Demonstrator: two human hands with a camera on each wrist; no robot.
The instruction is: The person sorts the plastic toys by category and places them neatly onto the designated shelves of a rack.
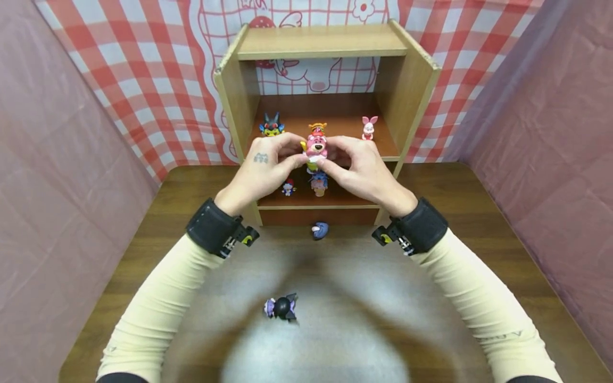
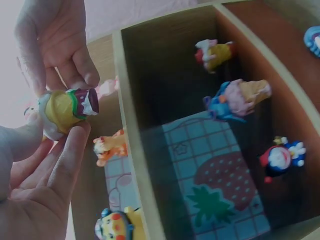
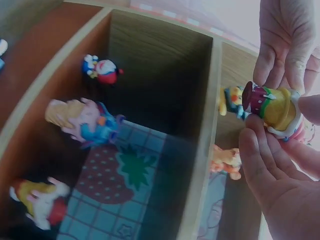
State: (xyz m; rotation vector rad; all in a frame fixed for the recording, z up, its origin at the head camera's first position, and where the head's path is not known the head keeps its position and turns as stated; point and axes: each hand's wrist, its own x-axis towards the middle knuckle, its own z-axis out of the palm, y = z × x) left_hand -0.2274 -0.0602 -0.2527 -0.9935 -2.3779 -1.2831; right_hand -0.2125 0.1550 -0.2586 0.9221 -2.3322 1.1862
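Raised in front of the shelf is a pink bear figurine (image 1: 316,147) with a yellow middle and a purple base, held between both hands. My left hand (image 1: 268,164) pinches it from the left, thumb in front. From the right, my right hand (image 1: 365,169) grips it with thumb and fingers. The figurine's yellow cup-like body (image 2: 61,111) and purple foot show between the fingers in the left wrist view. In the right wrist view the purple base (image 3: 254,98) points toward the shelf. Part of the bear is hidden by fingers.
A wooden shelf unit (image 1: 322,42) holds an orange tiger figurine (image 1: 317,128), a pink piglet figurine (image 1: 368,128), a blue-eared figurine (image 1: 272,124), an ice-cream-cone figurine (image 1: 319,185) and a red-and-blue figurine (image 1: 288,187). On the table lie a blue figurine (image 1: 321,230) and a black-and-purple figurine (image 1: 282,307).
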